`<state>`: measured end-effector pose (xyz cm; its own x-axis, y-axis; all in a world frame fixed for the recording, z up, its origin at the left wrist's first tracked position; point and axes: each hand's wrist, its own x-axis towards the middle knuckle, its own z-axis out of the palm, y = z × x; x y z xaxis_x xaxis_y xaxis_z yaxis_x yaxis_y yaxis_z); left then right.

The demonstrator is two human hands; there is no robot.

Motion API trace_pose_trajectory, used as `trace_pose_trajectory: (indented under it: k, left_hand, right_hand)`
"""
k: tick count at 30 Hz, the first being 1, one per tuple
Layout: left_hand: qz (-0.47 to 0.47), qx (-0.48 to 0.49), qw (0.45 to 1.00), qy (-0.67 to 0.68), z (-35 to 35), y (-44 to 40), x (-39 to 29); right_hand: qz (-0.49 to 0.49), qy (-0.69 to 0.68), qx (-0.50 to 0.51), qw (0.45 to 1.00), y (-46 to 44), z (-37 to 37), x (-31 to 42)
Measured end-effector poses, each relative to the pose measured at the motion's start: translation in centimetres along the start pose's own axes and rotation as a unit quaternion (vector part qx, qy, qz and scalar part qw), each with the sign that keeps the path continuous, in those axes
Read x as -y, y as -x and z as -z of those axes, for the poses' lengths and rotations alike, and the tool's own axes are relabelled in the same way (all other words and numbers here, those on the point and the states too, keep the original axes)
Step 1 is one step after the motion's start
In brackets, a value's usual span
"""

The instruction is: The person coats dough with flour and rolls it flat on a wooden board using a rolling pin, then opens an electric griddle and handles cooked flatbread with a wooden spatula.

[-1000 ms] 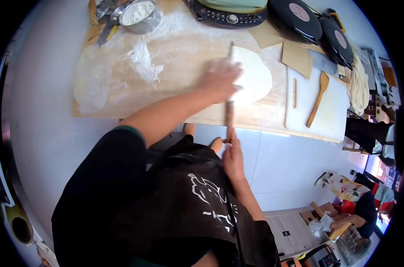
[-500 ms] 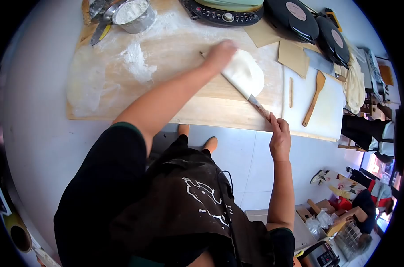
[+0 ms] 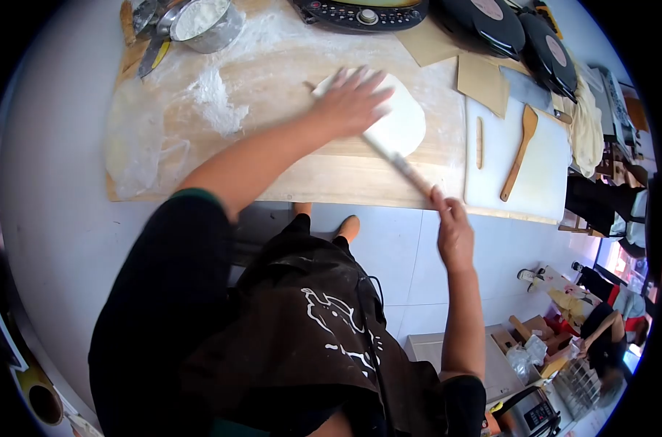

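A round sheet of white dough [image 3: 405, 122] lies on the floured wooden board [image 3: 272, 171]. My left hand [image 3: 354, 102] is over its left part, palm down with fingers spread, slightly blurred. In my right hand [image 3: 455, 229], the fingers are closed on the handle end of a long thin tool [image 3: 411, 173], past the board's front edge. The tool slants up and left along the dough's lower left edge. A short tip shows left of my left hand; its middle part is hidden by the hand and dough.
Loose flour [image 3: 218, 105] and a metal bowl of flour [image 3: 200, 22] are at the left. An appliance with buttons [image 3: 367, 16] stands at the back. Brown paper [image 3: 484, 84], a white cutting board [image 3: 480, 186] and a wooden spatula [image 3: 520, 153] lie right. Another person [image 3: 608, 335] is at the lower right.
My right hand has swung outward to the right, turning the tool from nearly upright to slanted. My left hand has shifted left over the dough, and its fingers are now spread.
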<state>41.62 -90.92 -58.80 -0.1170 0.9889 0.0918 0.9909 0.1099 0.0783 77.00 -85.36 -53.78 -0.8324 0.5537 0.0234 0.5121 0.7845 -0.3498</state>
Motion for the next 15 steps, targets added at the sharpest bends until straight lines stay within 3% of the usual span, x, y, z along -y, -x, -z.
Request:
trace_pose_trajectory:
  k: [2,4,5,8,9,10,12,14,15]
  left_hand:
    - [0.063,-0.019,0.997,0.034,-0.8,-4.9,0.8]
    - [0.081,0.0,0.996,0.045,0.0,-6.4,1.5]
    - [0.046,-0.005,0.998,0.038,0.3,-4.3,2.5]
    - [-0.064,0.123,0.99,-0.012,3.6,6.7,3.8]
    - [-0.088,0.096,0.991,0.033,4.2,11.2,4.0]
    - [-0.069,0.099,0.992,0.041,4.4,12.4,2.5]
    - [-0.023,0.098,0.993,0.061,4.3,13.8,0.7]
    - [-0.03,0.064,0.994,0.077,3.5,8.1,-3.5]
    - [-0.067,-0.007,0.994,0.083,1.4,4.6,-5.5]
  right_hand:
    - [-0.019,0.056,0.02,0.998,-2.4,-0.1,-0.6]
    - [-0.029,-0.008,0.053,0.998,-2.9,-1.3,1.7]
    - [-0.044,-0.063,0.079,0.994,-2.3,-2.3,4.0]
    - [-0.075,-0.32,0.103,0.939,0.5,-7.7,10.2]
    - [-0.067,-0.305,0.146,0.939,1.2,-7.8,11.8]
    - [-0.034,-0.341,0.097,0.934,2.4,-7.9,13.3]
    - [-0.084,-0.406,0.16,0.896,3.6,-6.7,14.4]
    - [-0.083,-0.306,0.102,0.943,5.4,-7.7,12.1]
    - [-0.139,-0.328,0.11,0.928,5.6,-6.9,10.7]
